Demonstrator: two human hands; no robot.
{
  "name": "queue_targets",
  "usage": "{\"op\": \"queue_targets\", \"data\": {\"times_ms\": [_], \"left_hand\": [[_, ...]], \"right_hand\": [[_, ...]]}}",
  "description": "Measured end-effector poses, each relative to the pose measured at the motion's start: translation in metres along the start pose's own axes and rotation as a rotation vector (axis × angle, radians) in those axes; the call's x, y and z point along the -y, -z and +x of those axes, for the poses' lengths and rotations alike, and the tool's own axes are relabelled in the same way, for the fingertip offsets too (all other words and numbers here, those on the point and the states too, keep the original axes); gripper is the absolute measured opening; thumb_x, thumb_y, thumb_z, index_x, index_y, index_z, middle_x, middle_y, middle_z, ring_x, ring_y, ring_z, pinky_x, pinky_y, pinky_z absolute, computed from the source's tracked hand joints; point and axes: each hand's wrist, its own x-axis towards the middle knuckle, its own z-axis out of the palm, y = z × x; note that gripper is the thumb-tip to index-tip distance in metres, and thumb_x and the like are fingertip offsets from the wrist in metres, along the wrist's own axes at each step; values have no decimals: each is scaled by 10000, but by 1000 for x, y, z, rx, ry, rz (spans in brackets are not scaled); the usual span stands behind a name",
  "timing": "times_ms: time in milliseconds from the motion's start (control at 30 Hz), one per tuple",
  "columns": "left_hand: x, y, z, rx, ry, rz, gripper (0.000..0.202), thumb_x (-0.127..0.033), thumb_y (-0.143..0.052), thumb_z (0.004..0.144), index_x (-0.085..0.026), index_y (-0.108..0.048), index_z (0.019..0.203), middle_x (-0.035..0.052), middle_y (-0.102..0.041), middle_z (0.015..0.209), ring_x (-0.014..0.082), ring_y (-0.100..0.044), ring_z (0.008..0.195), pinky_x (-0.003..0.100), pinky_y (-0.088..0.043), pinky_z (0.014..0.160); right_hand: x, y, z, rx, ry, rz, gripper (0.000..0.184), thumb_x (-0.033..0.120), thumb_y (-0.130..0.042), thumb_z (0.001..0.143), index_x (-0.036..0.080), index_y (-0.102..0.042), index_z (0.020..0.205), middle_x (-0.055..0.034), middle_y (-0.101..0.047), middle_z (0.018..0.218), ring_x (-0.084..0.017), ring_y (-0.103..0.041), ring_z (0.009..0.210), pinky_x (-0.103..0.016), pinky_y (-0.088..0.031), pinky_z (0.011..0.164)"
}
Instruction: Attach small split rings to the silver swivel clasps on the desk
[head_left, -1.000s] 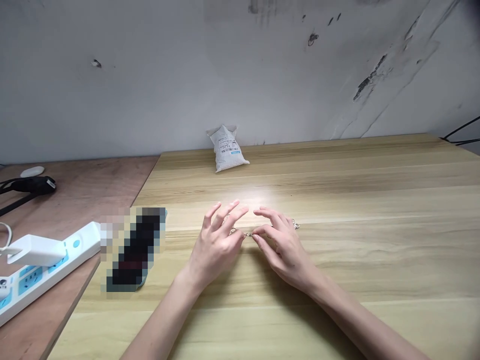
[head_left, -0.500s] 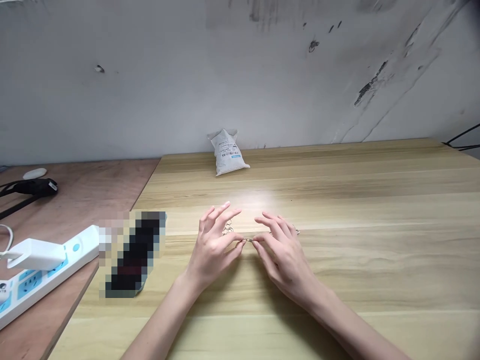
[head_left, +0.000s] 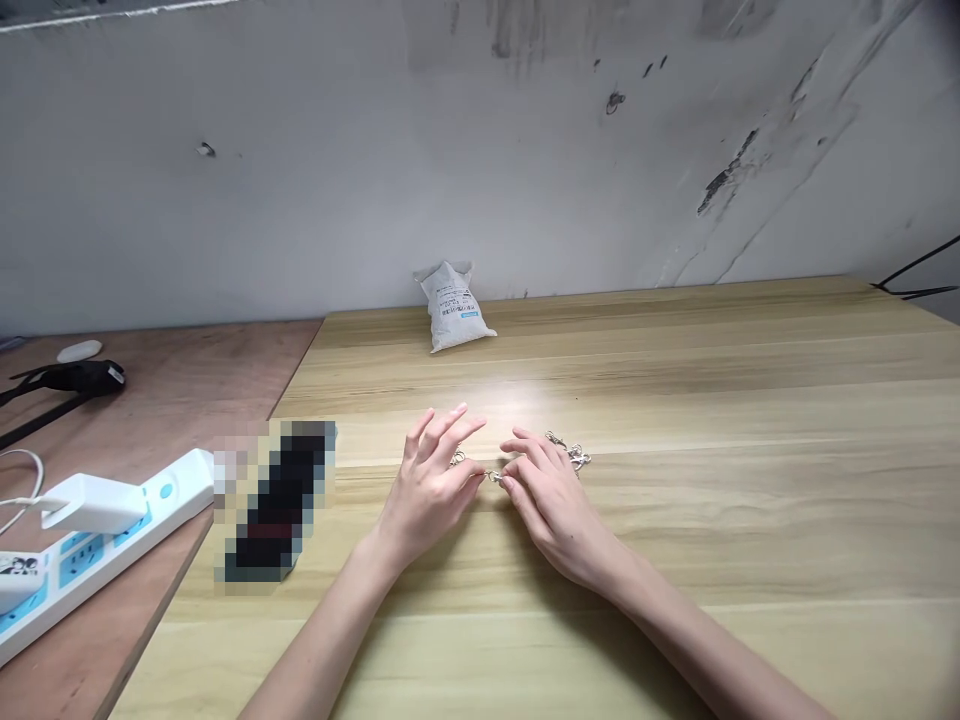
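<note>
My left hand (head_left: 430, 492) pinches a small metal ring (head_left: 488, 475) between thumb and index finger, the other fingers lifted. My right hand (head_left: 553, 505) pinches a small silvery metal clasp (head_left: 497, 479) just beside it; the ring and clasp meet between my fingertips, though whether they are linked is too small to tell. Behind my left fingers lie several loose metal rings (head_left: 457, 457), partly hidden. A little heap of silvery metal clasps (head_left: 576, 455) shows past my right hand, some of it covered by the fingers.
A white printed packet (head_left: 454, 310) lies at the back by the wall. To the left are a blurred-out dark flat object (head_left: 277, 505), a white power strip (head_left: 169, 492) with a charger (head_left: 97, 505) plugged in, and a black cable (head_left: 82, 378) on a lower reddish board (head_left: 217, 365).
The view has shifted slightly. My right hand has drawn a bit left and turned, uncovering more of the clasp heap. Both hands keep their pinch on the small metal pieces.
</note>
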Motion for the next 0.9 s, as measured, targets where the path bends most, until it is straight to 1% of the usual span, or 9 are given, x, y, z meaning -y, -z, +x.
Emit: {"op": "queue_targets", "data": {"times_ms": [133,233,300,367,533,633,733,833,900], "left_hand": [[-4,-1,-1,4,-93,123,167,-75,-577,847,-202,-650,766,48,-594,1346,255,-462,1339,496,-231,1183],[1,0,-3,-43,-9,119,116,-154,-605,868,-221,-671,802,58,-588,1343,268,-449,1346,500,-277,1155],[8,0,-5,-27,88,80,69,-237,-634,872,-231,-692,909,92,-556,1371,295,-426,1358,504,-333,1110],[17,0,-7,38,159,32,207,-302,-659,859,-231,-676,1053,116,-535,1383,312,-416,1357,502,-376,1063],[30,-3,-16,139,207,-74,208,-365,-673,846,-259,-689,1023,88,-549,1353,309,-401,1355,495,-382,1040],[32,-4,-21,152,214,-97,171,-344,-670,850,-264,-700,998,80,-569,1321,297,-422,1331,489,-382,1038],[34,-5,-25,139,205,-88,147,-322,-654,866,-267,-711,990,79,-587,1293,291,-437,1308,482,-395,1023],[35,-6,-26,115,169,-50,125,-310,-627,889,-271,-721,962,75,-600,1275,288,-449,1293,471,-414,996],[34,-7,-25,94,124,-11,113,-295,-621,896,-270,-725,931,69,-616,1255,284,-471,1272,454,-431,968]], "right_hand": [[4,-3,0,-21,-19,41,171,172,-410,979,214,-560,906,-96,-617,1191,-260,-460,1300,-483,-429,1011],[0,-3,1,-66,4,16,156,192,-431,974,217,-583,954,-100,-607,1211,-270,-447,1309,-500,-391,1031],[-8,-2,4,-104,13,-34,146,206,-453,965,209,-599,973,-110,-599,1221,-281,-435,1316,-513,-361,1048],[-18,0,11,-159,-9,-109,155,214,-467,958,193,-618,930,-125,-610,1188,-292,-456,1288,-513,-358,1042],[-36,-4,35,-88,20,-326,218,210,-480,950,180,-679,867,-141,-632,1178,-315,-450,1284,-523,-310,1072],[-42,-4,42,-84,22,-329,209,222,-493,948,171,-695,969,-155,-631,1185,-327,-479,1240,-525,-342,1037],[-46,5,34,-62,45,-321,215,216,-493,952,188,-689,1034,-130,-649,1150,-300,-514,1198,-491,-374,1013],[-46,19,18,-23,61,-309,201,232,-500,953,195,-695,983,-113,-650,1112,-272,-538,1155,-455,-401,986],[-44,27,9,-8,78,-317,175,256,-530,942,199,-696,946,-105,-645,1101,-266,-540,1149,-467,-382,1011]]}}
